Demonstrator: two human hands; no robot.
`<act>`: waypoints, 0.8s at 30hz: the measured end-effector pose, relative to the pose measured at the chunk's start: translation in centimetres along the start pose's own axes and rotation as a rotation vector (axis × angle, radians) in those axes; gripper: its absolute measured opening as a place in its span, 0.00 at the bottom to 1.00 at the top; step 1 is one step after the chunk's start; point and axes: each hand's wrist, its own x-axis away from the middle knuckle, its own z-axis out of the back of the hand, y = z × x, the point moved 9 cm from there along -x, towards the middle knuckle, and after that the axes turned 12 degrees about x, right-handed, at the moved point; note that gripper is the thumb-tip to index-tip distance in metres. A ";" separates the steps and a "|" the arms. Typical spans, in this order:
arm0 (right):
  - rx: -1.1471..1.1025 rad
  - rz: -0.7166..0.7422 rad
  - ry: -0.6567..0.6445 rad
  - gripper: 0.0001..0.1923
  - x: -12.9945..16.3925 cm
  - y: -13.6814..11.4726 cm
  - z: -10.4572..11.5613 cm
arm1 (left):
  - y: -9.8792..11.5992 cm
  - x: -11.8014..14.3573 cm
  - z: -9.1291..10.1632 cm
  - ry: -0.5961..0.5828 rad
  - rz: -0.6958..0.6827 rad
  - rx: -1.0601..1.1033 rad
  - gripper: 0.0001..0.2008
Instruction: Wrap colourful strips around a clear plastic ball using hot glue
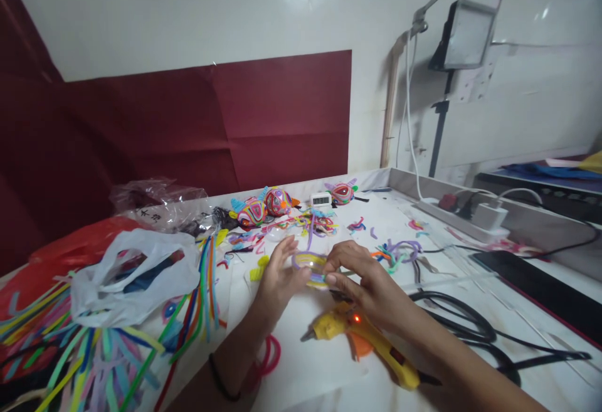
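Observation:
Between my two hands is a small round see-through piece (310, 261), ringed with purple and yellow pipe cleaners. My left hand (279, 274) supports its left side, thumb against it and fingers raised. The thumb and fingertips of my right hand (357, 274) pinch its right edge. Just below lies a yellow hot glue gun (371, 343) with a red light lit, its nozzle pointing left. A pink pipe-cleaner loop (269, 357) rests beside my left forearm. Whether the right fingers also hold a loose strand is hard to make out.
Colourful pipe cleaners (108, 362) and a white plastic bag (136, 274) cover the left. Finished striped fish-like ornaments (251, 211) and a small digital clock (321, 199) stand at the back. Black cable (456, 318), a power strip (463, 224) and a dark phone-like slab (540, 293) lie right.

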 end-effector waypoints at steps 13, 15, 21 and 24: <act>0.185 0.103 0.186 0.08 0.0 -1.6 0.4 | -1.7 1.1 -2.4 -0.037 0.213 0.585 0.18; 0.261 0.101 0.190 0.10 -0.1 -2.5 1.2 | -1.3 0.9 -2.1 -0.019 0.188 0.592 0.18; 0.322 0.053 0.138 0.13 -3.5 -4.0 5.4 | -0.7 -0.8 1.3 0.140 0.121 0.622 0.21; 0.372 -0.045 -0.044 0.11 -7.9 -0.8 3.8 | -0.7 -1.7 4.3 0.265 0.073 0.639 0.19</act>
